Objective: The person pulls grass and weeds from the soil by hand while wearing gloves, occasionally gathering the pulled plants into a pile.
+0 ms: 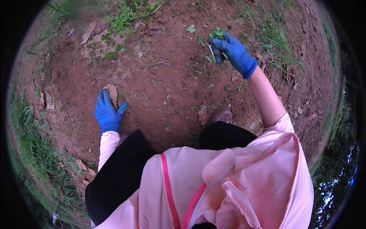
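Note:
My right hand (230,51), in a blue knit glove with a coated palm, is up at the right above the soil. Its fingers are curled round a small bunch of clover-like green leaves (218,33). A thin, pale, curved strip (212,53) shows beside the fingers; whether it is a stem or a tool's edge is unclear. At the left, my gloved left hand (110,111) is low over the reddish-brown soil, fingers apart. A dry brown leaf (113,95) lies between its thumb and forefinger. I cannot tell if the glove touches it.
Green weeds (123,20) grow beyond my hands, with grass tufts (276,37) at the right and thicker grass (37,143) along the left. Plucked leaf bits (191,29) and a twig (163,63) are scattered on the soil. My brown clog (221,116) stands below my right arm.

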{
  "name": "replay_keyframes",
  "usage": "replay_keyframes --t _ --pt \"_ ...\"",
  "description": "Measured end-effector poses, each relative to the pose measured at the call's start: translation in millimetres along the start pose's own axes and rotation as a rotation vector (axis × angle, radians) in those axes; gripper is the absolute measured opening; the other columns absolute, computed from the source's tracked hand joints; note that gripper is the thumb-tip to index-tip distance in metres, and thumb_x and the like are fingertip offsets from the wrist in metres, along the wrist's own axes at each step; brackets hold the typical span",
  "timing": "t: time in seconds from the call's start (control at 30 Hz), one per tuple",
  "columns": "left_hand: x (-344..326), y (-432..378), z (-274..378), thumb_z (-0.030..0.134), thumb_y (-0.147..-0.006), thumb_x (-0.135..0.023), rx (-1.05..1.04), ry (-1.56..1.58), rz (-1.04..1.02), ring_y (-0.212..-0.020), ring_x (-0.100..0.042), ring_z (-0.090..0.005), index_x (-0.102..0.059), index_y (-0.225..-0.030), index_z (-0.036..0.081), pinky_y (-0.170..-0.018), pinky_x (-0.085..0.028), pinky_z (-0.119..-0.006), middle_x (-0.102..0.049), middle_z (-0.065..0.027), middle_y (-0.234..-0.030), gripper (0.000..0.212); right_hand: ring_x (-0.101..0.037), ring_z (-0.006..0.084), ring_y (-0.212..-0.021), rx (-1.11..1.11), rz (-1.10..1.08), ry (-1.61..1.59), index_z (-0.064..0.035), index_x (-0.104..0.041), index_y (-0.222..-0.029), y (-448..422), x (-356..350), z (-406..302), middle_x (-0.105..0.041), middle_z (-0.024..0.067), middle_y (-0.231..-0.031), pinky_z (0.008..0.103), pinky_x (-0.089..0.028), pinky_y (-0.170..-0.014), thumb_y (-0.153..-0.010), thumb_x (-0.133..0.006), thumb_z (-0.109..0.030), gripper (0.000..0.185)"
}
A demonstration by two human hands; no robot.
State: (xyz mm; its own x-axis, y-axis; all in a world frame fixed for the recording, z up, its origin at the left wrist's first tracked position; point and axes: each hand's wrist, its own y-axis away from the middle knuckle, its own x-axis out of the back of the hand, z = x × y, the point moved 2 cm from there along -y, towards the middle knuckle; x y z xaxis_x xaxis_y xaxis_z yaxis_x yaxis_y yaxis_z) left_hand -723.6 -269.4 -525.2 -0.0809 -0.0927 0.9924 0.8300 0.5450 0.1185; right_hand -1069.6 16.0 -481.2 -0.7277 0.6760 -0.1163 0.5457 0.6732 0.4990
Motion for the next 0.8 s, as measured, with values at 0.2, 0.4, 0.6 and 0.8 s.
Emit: replay_keyframes --t 0.2,0.4,0.6,0.8 --pt "-1 -1 0 0.057 -0.066 -0.071 0.026 -0.035 -0.044 -0.108 -0.050 -0.0381 -0.039 -0.134 0.004 -0.090 -0.044 -0.044 -0.044 -0.0197 -0.132 0.092 -0.062 0.0369 -0.093 -0.256 -0.318 1.604 -0.0036 -0.058 -0.110 4 -69 37 -0.064 0.0222 -0.098 0.0442 -0.050 -0.081 -0.077 -0.054 -0.064 0.069" --pt "0 0 0 0.059 -0.065 -0.069 0.004 -0.037 0.014 -0.104 -0.051 -0.0381 -0.040 -0.133 0.004 -0.084 -0.045 -0.045 -0.045 -0.0195 -0.129 0.093 -0.065 0.0325 -0.083 -0.271 -0.227 1.135 -0.0067 -0.065 -0.094 -4 -65 51 -0.067 0.0177 -0.087 0.0397 -0.052 -0.074 -0.081 -0.057 -0.053 0.049" --pt "-3 1 -2 0.059 -0.065 -0.069 0.011 -0.005 0.007 -0.107 -0.050 -0.0389 -0.039 -0.134 0.003 -0.087 -0.043 -0.046 -0.044 -0.0215 -0.131 0.093 -0.064 0.0340 -0.081 0.070 0.136 0.851 -0.0145 -0.062 -0.107 -25 -18 11 -0.065 0.0169 -0.081 0.0405 -0.051 -0.072 -0.081 -0.062 -0.044 0.040" --pt "-2 2 0 0.054 -0.066 -0.071 -0.002 0.040 0.014 -0.110 -0.049 -0.0397 -0.036 -0.136 0.004 -0.090 -0.042 -0.046 -0.042 -0.0224 -0.133 0.093 -0.061 0.0337 -0.096 0.054 0.229 1.468 -0.0191 -0.053 -0.120 -48 11 23 -0.063 0.0162 -0.103 0.0449 -0.050 -0.080 -0.077 -0.063 -0.045 0.051"
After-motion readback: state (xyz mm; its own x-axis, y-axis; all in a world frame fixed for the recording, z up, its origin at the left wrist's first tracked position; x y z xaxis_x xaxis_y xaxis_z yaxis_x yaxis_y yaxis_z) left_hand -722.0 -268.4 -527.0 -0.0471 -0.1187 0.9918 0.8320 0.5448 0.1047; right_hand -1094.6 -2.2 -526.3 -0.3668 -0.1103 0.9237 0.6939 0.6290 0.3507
